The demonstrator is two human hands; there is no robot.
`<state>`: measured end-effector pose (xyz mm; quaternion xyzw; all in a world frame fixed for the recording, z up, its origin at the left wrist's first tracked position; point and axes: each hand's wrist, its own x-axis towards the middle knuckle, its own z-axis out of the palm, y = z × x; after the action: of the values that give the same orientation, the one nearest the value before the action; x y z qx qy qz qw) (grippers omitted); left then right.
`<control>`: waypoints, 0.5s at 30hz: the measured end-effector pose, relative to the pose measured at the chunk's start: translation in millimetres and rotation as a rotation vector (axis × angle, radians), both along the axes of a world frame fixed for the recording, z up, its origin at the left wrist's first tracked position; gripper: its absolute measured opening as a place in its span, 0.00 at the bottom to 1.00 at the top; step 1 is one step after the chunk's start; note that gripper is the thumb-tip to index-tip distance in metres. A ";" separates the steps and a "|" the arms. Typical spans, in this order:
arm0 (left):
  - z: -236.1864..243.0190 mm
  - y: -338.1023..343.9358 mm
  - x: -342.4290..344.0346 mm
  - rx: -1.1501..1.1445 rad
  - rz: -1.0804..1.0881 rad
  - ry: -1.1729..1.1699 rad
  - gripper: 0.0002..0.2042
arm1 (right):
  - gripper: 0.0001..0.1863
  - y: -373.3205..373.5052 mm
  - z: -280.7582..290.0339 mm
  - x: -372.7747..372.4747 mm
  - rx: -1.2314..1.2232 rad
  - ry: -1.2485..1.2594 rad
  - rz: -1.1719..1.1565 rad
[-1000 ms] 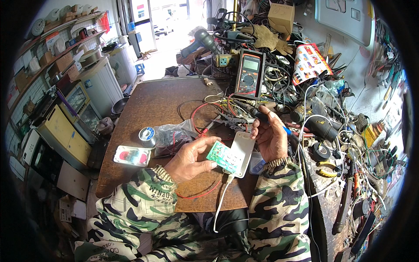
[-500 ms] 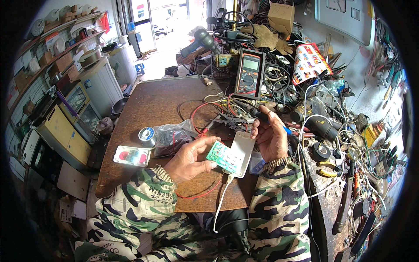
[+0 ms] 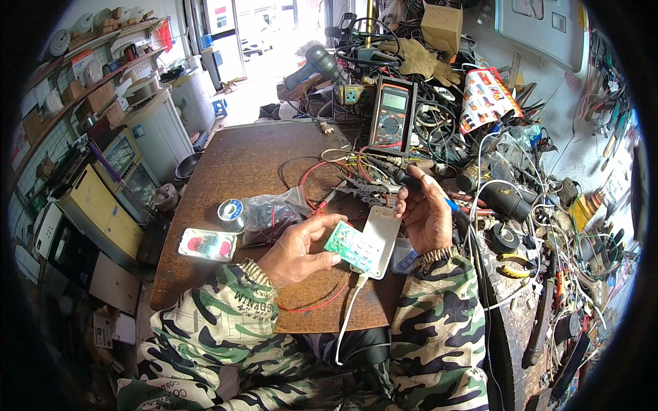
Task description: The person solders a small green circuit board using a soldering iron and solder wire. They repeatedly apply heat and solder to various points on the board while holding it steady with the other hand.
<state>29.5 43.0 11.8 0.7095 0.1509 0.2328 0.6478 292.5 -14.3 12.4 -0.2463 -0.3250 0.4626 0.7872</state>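
My left hand (image 3: 301,250) is closed on a green circuit board (image 3: 349,246), its thumb on the near edge and its fingers behind. The board overlaps a white plastic housing (image 3: 384,236), and a white cable (image 3: 349,308) hangs from the near end. My right hand (image 3: 428,216) is curled around a stick-like tool with a black and blue handle (image 3: 451,205), beside the housing's far right corner. The tool's kind and its tip are not clear. Beyond the housing lies a dark multi-jawed metal tool (image 3: 367,192), near a red test lead (image 3: 305,181).
A solder spool (image 3: 232,214), a plastic bag (image 3: 267,216) and a white cover (image 3: 207,245) rest on the brown tabletop (image 3: 240,157) at left. A multimeter (image 3: 392,113) leans at the back. Cables, pliers (image 3: 514,266) and tape (image 3: 504,238) crowd the right side.
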 end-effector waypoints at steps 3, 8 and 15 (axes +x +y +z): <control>-0.4 0.7 0.1 0.011 -0.005 0.003 0.32 | 0.25 -0.1 -0.1 0.3 0.004 0.001 0.003; -1.1 0.7 -1.1 -0.001 -0.004 -0.007 0.32 | 0.25 1.8 -1.1 0.1 0.006 -0.002 0.006; -0.9 0.3 -0.4 -0.022 0.002 -0.015 0.32 | 0.25 1.3 -0.5 0.1 -0.005 0.006 -0.004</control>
<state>29.1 43.4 10.9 0.7004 0.1493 0.2368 0.6565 292.6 -13.0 11.9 -0.2477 -0.3210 0.4626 0.7884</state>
